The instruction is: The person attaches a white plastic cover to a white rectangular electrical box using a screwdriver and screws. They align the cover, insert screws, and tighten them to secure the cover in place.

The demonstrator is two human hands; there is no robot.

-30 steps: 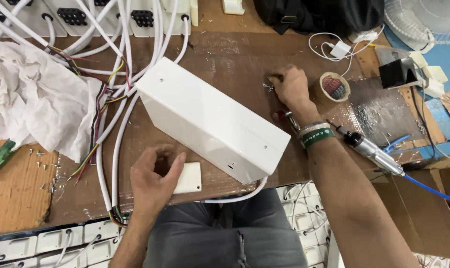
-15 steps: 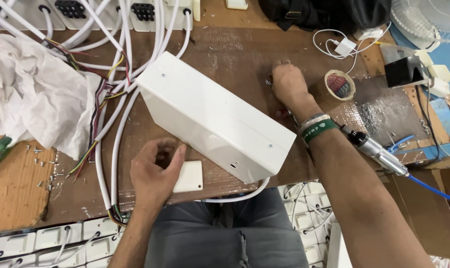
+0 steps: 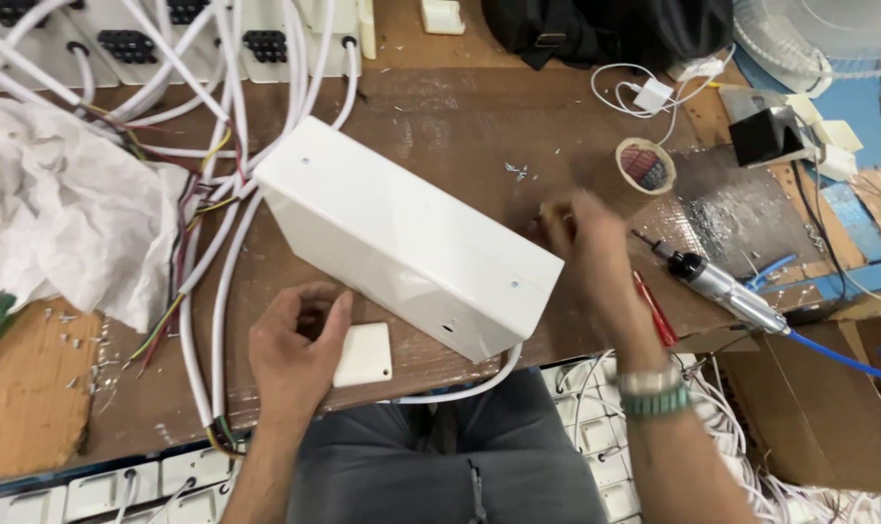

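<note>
Left hand (image 3: pixel 293 351): fingers curled loosely, resting against the near long face of the white box (image 3: pixel 406 238), thumb side touching the small white cover plate (image 3: pixel 364 354) lying flat on the table. It is bracing rather than gripping; nothing is enclosed in the fingers.

Right hand (image 3: pixel 588 254): motion-blurred at the box's right end, fingertips pinched together. Looks like something tiny is being held between them, probably a screw, but I cannot tell for sure through the blur. Palm is facing down, wrist with bands trailing toward the near edge.

The white box is sitting diagonally in the middle of the brown table (image 3: pixel 460 107), one end far-left, the other near-right. Two screw points are showing on the top face, one at each end. A white cable (image 3: pixel 460 388) is exiting its near-right corner and looping along the table's near edge.

Progress, judging from the layout: the box is looking closed and wired. The cover plate is off and loose, so that part is pending. The pneumatic screwdriver (image 3: pixel 717 283) is lying idle to the right with its blue hose attached, well apart from both hands, so no driving is under way. Loose screws (image 3: pixel 516 172) are scattered far of the right hand, beside the tape roll (image 3: pixel 644 165).

Outward: a bundle of white cables (image 3: pixel 207 243) is running along the left, with crumpled white plastic (image 3: pixel 62 213) beyond. More white boxes are lined up along the far edge.
</note>
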